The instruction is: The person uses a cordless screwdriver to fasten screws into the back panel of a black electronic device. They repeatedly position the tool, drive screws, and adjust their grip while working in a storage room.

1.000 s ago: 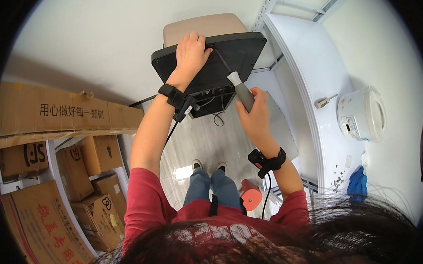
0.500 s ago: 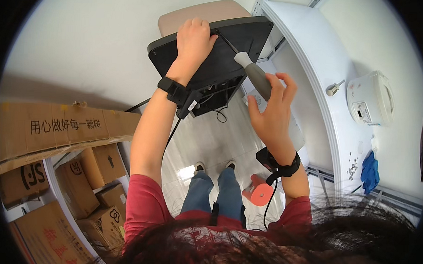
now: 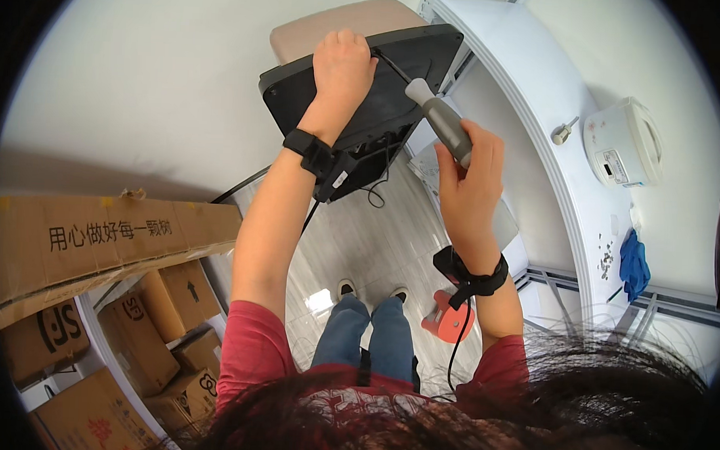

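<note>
My left hand (image 3: 343, 72) is closed over the upper edge of a black panel (image 3: 295, 96), with its thumb near the screwdriver tip. The panel is wide, with rounded corners, and stands tilted away from me. My right hand (image 3: 472, 189) grips the end of the grey screwdriver (image 3: 444, 125) between thumb and fingers. The thin shaft runs up and left, and its tip meets the panel near the top edge. A beige padded piece (image 3: 335, 26) shows behind the panel. Below it is a dark open frame (image 3: 366, 174) with a loose cable; the screw itself is too small to make out.
On the right a white shelf (image 3: 531, 80) bears a rice cooker (image 3: 620, 147), a small metal part (image 3: 564, 130), scattered dark bits and a blue glove (image 3: 634, 262). Cardboard boxes (image 3: 106, 232) fill the left side. A red-orange object (image 3: 449, 317) lies on the floor near my feet.
The fingers of my right hand, spread beside the screwdriver handle before, have come together on its end. The handle has shifted slightly right and down. My left hand stays on the panel's edge.
</note>
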`<move>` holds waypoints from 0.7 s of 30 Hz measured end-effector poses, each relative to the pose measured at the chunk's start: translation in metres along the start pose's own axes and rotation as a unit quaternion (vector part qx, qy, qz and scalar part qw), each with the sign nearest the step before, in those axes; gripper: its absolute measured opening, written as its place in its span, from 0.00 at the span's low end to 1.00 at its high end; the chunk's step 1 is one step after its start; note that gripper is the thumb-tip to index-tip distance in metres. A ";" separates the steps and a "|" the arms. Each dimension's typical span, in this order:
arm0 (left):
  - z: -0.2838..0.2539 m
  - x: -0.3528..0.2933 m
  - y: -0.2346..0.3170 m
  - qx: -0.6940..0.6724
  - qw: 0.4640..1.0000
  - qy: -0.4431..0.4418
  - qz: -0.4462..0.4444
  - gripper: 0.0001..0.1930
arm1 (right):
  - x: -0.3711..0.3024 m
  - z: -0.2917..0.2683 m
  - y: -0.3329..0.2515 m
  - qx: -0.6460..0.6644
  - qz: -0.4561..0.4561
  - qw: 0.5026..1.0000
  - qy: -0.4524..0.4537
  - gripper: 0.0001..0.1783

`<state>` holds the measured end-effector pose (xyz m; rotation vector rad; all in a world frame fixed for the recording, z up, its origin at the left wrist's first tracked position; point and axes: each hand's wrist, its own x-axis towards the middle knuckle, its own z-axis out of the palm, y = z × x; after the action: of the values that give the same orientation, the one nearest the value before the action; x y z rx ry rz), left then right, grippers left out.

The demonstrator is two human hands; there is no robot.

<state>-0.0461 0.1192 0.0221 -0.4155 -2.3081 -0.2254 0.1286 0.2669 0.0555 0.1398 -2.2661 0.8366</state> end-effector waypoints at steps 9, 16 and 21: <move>-0.001 -0.001 -0.001 -0.013 1.000 0.022 0.014 0.15 | 0.017 0.002 -0.003 -0.009 -0.135 0.986 0.093 0.18; -0.001 -0.002 -0.001 -0.002 1.000 0.018 0.006 0.15 | 0.009 -0.006 0.011 -0.034 0.080 0.995 -0.039 0.18; -0.003 -0.004 0.001 0.001 1.000 0.020 0.008 0.15 | 0.008 -0.011 0.013 0.018 0.029 0.999 -0.021 0.19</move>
<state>-0.0417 0.1182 0.0213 -0.4255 -2.2649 -0.2213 0.1248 0.2851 0.0593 0.1090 -2.3039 0.9126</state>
